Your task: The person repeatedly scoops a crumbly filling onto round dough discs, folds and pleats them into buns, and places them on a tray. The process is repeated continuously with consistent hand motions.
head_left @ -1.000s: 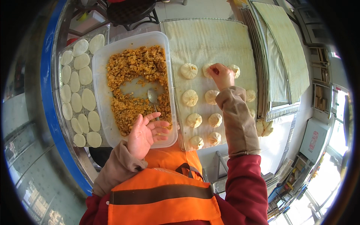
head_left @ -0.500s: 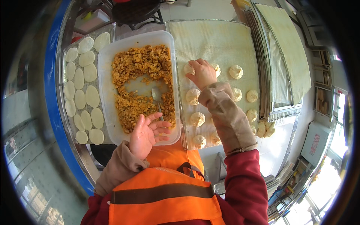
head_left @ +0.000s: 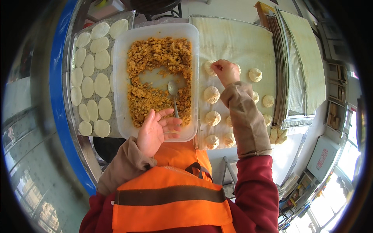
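Observation:
My right hand reaches over the cloth-lined tray, its fingers pinched together at the top of a pleated bun. The fingertips hide part of that bun. More pleated buns stand in rows on the tray, among them one bun just nearer to me. My left hand is open and palm up over the near side of a clear plastic tub, with nothing in it. Crumbly orange-brown filling lies in the tub around a bare patch. A metal spoon rests in the filling, its handle near my left fingers.
Left of the tub, flat round dough wrappers lie in rows on a tray. The bun tray's cloth stretches away at the back. Stacked racks with cloths stand to the right. A dark stool is beyond the tub.
My right fingers have gone from spread around the bun to pinched at its top. My left hand stays open over the tub. The whole view has shifted slightly.

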{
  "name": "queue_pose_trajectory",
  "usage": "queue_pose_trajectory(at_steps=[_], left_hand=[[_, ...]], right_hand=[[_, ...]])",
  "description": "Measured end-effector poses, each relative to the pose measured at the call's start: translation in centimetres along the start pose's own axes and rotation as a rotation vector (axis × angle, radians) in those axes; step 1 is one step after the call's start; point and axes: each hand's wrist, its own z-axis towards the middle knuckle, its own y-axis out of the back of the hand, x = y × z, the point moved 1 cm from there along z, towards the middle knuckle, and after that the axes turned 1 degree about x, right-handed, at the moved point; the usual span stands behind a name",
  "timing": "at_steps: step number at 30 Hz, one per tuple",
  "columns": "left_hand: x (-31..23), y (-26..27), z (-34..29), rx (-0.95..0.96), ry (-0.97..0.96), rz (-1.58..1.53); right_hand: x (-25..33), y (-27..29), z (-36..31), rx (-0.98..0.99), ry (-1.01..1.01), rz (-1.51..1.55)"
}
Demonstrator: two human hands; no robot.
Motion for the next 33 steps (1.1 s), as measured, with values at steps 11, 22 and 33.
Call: queue_pose_trajectory(at_steps=[11,22,33], left_hand=[[-2.8,8.7,-5.7,-0.229,-0.355,-0.02],[-9.8,31.0,-2.7,-0.789,-0.749,0.974],[-13.2,27.9,-1.8,-0.553,-0.448,1.848]], right_hand=[[11.3,0.1,-8.8,0.063,0.109,0.15],[12.9,-11.2,-8.8,0.484,-0.181,-0.613],[15.2,-8.8,-9.0,0.239,-0.369,-0.572]])
